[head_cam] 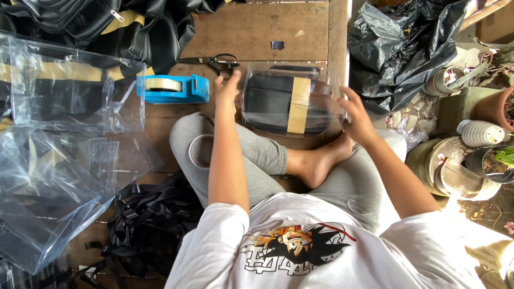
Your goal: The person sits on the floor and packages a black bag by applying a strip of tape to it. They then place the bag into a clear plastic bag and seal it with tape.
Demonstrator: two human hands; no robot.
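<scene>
A black bag with a tan paper band (286, 101) sits inside a clear plastic pouch (327, 80) on the wooden floor in front of my crossed legs. My left hand (227, 88) rests at the pouch's left edge, fingers spread, close to black scissors (217, 62). My right hand (356, 115) grips the pouch's right edge. A blue tape dispenser (174, 88) lies just left of my left hand.
Clear plastic pouches (59, 160), some holding bags, pile up at the left. Black straps (147, 219) lie by my left knee, where a tape roll (201, 151) rests. A black plastic sack (407, 48) and flower pots (482, 134) stand at the right.
</scene>
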